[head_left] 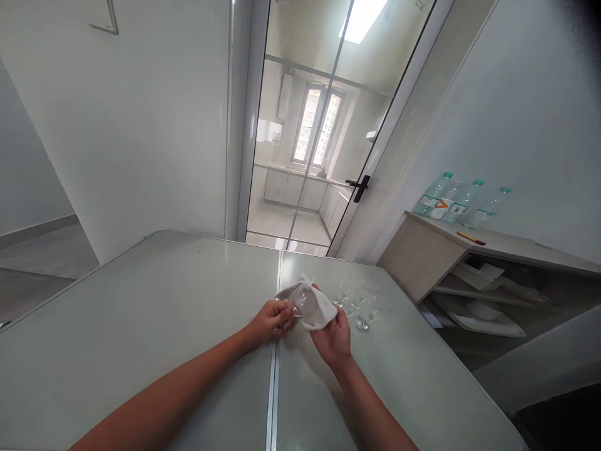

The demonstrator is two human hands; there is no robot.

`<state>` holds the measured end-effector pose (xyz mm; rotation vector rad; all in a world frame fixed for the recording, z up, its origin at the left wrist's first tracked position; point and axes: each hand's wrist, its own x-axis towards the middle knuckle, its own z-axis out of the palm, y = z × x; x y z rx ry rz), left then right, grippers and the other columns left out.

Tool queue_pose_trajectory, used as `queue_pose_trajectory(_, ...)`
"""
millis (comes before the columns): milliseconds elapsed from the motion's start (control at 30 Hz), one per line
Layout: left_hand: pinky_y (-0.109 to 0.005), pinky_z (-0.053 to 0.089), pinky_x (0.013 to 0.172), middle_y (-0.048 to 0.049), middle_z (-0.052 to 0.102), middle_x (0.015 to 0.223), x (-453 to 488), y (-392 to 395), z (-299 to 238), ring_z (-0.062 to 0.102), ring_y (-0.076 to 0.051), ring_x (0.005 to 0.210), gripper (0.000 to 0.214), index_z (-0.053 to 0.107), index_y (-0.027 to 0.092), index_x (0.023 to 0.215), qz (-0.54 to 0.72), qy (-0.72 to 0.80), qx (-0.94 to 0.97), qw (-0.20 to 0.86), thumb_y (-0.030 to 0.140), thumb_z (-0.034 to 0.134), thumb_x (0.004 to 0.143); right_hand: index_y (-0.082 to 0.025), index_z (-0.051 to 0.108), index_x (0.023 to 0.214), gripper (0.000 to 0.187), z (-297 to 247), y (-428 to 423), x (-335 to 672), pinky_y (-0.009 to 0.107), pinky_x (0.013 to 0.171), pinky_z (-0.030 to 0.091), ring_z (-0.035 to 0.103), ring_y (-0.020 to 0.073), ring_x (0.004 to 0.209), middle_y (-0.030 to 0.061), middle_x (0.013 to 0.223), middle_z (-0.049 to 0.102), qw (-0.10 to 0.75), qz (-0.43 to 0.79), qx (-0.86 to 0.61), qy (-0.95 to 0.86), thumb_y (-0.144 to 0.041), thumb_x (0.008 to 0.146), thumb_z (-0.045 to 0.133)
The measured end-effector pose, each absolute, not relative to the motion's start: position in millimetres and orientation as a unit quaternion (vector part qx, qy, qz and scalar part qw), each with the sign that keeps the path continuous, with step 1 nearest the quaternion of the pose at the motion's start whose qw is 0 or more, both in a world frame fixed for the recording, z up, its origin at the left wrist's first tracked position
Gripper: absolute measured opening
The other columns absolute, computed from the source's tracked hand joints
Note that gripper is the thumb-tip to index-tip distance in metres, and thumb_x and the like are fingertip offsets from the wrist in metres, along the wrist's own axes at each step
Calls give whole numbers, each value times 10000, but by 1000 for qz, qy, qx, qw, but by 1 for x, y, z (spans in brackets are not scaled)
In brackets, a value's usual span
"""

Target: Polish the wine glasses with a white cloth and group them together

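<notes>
My left hand is closed around the stem end of a clear stemmed glass. The glass is tilted, its bowl pointing to the right and lying against a white cloth. From the right side my right hand grips that cloth, which is cupped around the bowl; some fingers are hidden behind it. Just beyond my right hand, several more clear stemmed glasses are grouped on the table, their outlines hard to separate.
A pale table with a metal seam spreads below my hands. At the right stands a wooden cabinet bearing several plastic bottles and an orange-and-red pen-like object. Behind the table is a glass door with a black handle.
</notes>
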<state>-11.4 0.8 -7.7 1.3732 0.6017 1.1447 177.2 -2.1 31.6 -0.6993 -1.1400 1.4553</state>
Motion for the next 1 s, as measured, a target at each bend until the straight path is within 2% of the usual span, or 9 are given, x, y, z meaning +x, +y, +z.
queue_pose_trajectory(133, -218, 358, 500, 44, 457, 563, -12, 2, -3, 397, -78, 475, 474, 604, 121, 829, 506, 292, 590, 557, 579, 539, 929, -274, 680, 1266, 458, 17, 0, 177, 406, 989, 472, 622, 257, 1136, 65, 1281, 675, 601, 473, -343, -545, -412, 830, 699)
queue_pose_trajectory(300, -211, 338, 518, 43, 445, 580, -10, -12, 2, 402, -89, 522, 346, 558, 149, 713, 427, 339, 705, 454, 390, 506, 956, -260, 734, 1133, 350, 12, -3, 178, 370, 922, 470, 628, 247, 1014, 63, 1115, 695, 576, 311, -352, -669, -253, 784, 713)
queue_pose_trajectory(467, -236, 354, 590, 10, 541, 655, -3, -15, -3, 470, -116, 589, 180, 581, 163, 736, 413, 383, 775, 286, 236, 528, 892, -223, 714, 942, 257, 17, 1, 182, 296, 700, 487, 608, 199, 762, 13, 844, 669, 565, 414, -360, -616, -307, 711, 789)
queue_pose_trajectory(533, -237, 354, 572, 5, 539, 647, -3, -12, -6, 475, -117, 574, 217, 563, 166, 714, 412, 376, 761, 331, 287, 551, 893, -232, 664, 965, 333, 15, 4, 183, 269, 606, 468, 585, 176, 667, -9, 781, 641, 559, 528, -342, -541, -372, 698, 805)
queue_pose_trajectory(633, -233, 322, 487, 16, 479, 559, -5, -8, -9, 420, -100, 476, 428, 484, 171, 624, 388, 316, 688, 526, 483, 556, 908, -276, 581, 1155, 495, 14, 3, 181, 269, 562, 467, 590, 175, 643, -1, 854, 654, 531, 651, -290, -458, -485, 740, 752)
queue_pose_trajectory(700, -236, 307, 456, 30, 435, 511, -5, -7, -9, 367, -84, 424, 535, 443, 179, 594, 380, 268, 624, 628, 618, 557, 877, -290, 550, 1230, 585, 15, -1, 176, 275, 580, 476, 604, 182, 683, 13, 936, 665, 526, 659, -275, -462, -497, 726, 764)
queue_pose_trajectory(767, -238, 307, 452, 41, 405, 488, -4, -7, -10, 333, -76, 412, 569, 430, 182, 584, 389, 257, 593, 657, 665, 562, 854, -286, 553, 1245, 653, 18, -6, 169, 274, 615, 479, 606, 186, 731, 14, 978, 664, 542, 616, -283, -497, -441, 670, 819)
queue_pose_trajectory(867, -234, 305, 468, 30, 423, 493, 0, -9, -9, 356, -87, 442, 522, 448, 174, 579, 408, 309, 643, 570, 563, 513, 920, -259, 612, 1166, 557, 24, -12, 164, 290, 706, 484, 599, 199, 813, 14, 976, 661, 585, 471, -349, -561, -345, 659, 826)
queue_pose_trajectory(1000, -237, 373, 585, -4, 569, 637, 0, -12, -11, 484, -120, 585, 267, 552, 156, 685, 426, 365, 770, 305, 258, 494, 925, -246, 697, 967, 256, 27, -16, 166, 323, 772, 470, 585, 213, 837, 27, 932, 656, 601, 277, -400, -634, -290, 722, 756)
